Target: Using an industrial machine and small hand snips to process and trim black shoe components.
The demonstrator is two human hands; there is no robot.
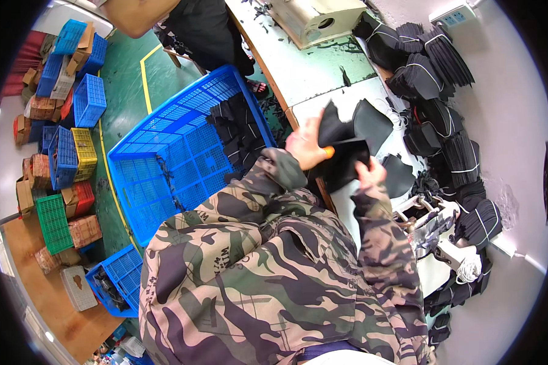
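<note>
In the head view, the person's two hands met a little right of the frame's centre, over the edge of a white table (323, 76). The left hand (305, 149) was closed around a black piece of fabric (347, 159), with something small and orange (329, 152) showing at its fingers; what that orange thing was could not be told. The right hand (370, 173) pinched the lower right edge of the same black piece, fingers curled over it. Above the held piece, further black pieces (371, 125) fanned upward, touching it or lying just behind it.

Along the right side of the frame, tied bundles of black pieces (435, 61) were stacked against the wall, and more bundles (478, 222) ran down toward the lower right. A beige machine (313, 21) stood at the top of the table. Left of centre sat a big blue crate (176, 152) with a few black pieces (237, 131) heaped in its upper corner. Smaller crates in blue, yellow, red and green (67, 158) were piled at the far left on the green floor.

To handle this well, it seemed best to keep both grips near the edges of the one piece, hold it taut and flat, and part it cleanly from the loose pieces behind before moving it, so that none dragged along.
</note>
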